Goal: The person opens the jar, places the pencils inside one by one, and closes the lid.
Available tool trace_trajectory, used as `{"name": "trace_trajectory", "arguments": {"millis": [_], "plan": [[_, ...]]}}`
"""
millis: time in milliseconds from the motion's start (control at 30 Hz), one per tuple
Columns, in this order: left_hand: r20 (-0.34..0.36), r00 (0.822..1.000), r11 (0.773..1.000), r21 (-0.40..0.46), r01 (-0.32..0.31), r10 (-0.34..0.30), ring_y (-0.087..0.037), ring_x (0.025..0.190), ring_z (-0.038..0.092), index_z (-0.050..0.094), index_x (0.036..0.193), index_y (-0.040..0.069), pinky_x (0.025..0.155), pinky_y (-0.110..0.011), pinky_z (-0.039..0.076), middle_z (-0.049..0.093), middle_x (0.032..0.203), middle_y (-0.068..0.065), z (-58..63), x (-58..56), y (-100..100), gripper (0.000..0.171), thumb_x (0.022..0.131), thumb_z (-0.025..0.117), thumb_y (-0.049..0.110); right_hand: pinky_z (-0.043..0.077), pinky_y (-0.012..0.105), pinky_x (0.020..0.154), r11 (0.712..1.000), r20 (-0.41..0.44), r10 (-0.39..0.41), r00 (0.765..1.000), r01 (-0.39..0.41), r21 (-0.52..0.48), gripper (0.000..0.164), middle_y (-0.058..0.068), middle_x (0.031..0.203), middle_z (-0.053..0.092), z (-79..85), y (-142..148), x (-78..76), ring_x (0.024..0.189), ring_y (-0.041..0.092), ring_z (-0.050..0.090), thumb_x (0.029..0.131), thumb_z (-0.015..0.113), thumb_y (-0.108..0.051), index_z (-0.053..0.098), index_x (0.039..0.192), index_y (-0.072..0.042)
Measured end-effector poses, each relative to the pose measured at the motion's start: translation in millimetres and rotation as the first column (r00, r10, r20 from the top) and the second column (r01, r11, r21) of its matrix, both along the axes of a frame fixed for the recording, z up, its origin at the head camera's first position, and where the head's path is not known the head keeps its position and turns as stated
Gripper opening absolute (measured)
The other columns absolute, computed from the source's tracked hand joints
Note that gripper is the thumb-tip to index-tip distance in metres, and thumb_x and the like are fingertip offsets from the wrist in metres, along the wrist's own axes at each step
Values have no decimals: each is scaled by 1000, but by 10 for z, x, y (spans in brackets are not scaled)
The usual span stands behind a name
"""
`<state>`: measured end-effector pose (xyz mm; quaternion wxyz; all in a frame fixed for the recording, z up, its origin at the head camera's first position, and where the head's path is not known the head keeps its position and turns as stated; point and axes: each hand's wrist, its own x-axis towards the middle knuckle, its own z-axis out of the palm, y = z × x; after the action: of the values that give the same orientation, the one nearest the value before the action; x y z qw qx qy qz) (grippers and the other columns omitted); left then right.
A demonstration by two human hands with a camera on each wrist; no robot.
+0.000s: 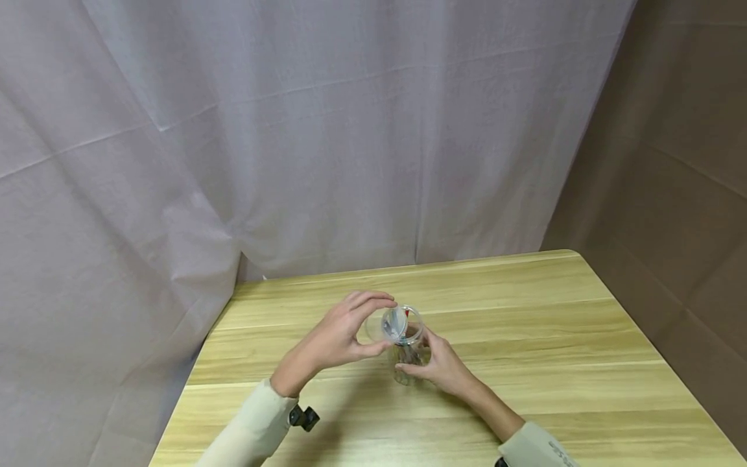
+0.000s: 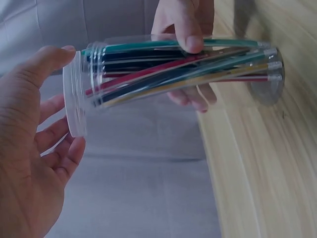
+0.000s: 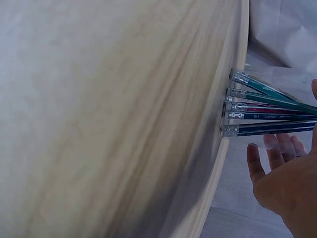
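Note:
A clear plastic jar [image 1: 403,375] stands upright on the wooden table, with several pencils [image 2: 148,82] in green, dark blue, red and yellow inside it. My right hand [image 1: 446,368] grips the jar's side, thumb on the near face and fingers round the far side. With thumb and fingertips, my left hand [image 1: 335,334] holds a translucent round lid [image 2: 74,96] by its edge. The lid is at the jar's mouth, shifted to the left and partly overlapping the rim in the head view. In the right wrist view, the pencils' eraser ends [image 3: 237,115] rest at the jar's bottom.
The wood-grain table [image 1: 525,311] extends around the jar on all sides. Behind it hangs a grey curtain [image 1: 338,162], and a brown cloth [image 1: 671,194] hangs along the right. A small black device [image 1: 304,418] sits at the left sleeve cuff.

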<state>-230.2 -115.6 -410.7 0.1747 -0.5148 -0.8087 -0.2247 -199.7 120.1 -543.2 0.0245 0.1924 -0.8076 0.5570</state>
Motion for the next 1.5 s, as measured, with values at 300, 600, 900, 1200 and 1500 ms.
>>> {"name": "trace_trajectory", "arguments": {"millis": [300, 600, 900, 1200, 1500], "plan": [[6, 1000, 1000, -21, -10, 10, -17, 130, 48, 55, 137, 14, 109, -35, 40, 55, 139, -2, -7, -28, 71, 64, 85, 75, 45, 46, 53, 100, 1000, 23, -8, 1000, 8, 3, 81, -4, 127, 63, 10, -32, 21, 114, 20, 59, 73, 87, -42, 49, 140, -17], [0, 1000, 998, -54, -13, 13, -16, 129, 48, 54, 137, 14, 110, -33, 39, 54, 139, -1, -1, -28, 145, 64, 86, 73, 48, 45, 50, 102, 1000, 16, -15, 1000, 15, 17, 90, 0, 130, 63, -1, -36, 30, 118, 19, 59, 73, 87, -44, 43, 146, -17], [14, 1000, 996, -84, -20, 22, -17, 129, 48, 55, 137, 15, 107, -36, 42, 54, 140, -2, -22, -1, 201, 62, 87, 71, 49, 45, 51, 102, 1000, 4, 13, 1000, -13, 0, 92, 0, 134, 60, -20, -34, 44, 120, 20, 57, 75, 86, -43, 38, 150, -17], [18, 998, 993, -100, -61, 64, -18, 127, 50, 55, 136, 15, 105, -38, 44, 55, 138, -2, -8, 24, 212, 61, 87, 71, 48, 45, 51, 102, 1000, -7, 26, 1000, -26, 2, 91, -1, 134, 60, -18, -36, 54, 119, 20, 58, 76, 85, -42, 38, 150, -18], [49, 992, 991, -81, -110, 115, -18, 127, 50, 57, 134, 14, 106, -39, 44, 57, 137, -3, 29, 33, 193, 58, 88, 69, 49, 44, 49, 103, 1000, 2, 20, 1000, -20, 0, 85, -5, 129, 62, -23, -38, 54, 119, 18, 58, 76, 85, -43, 42, 146, -20]]}}
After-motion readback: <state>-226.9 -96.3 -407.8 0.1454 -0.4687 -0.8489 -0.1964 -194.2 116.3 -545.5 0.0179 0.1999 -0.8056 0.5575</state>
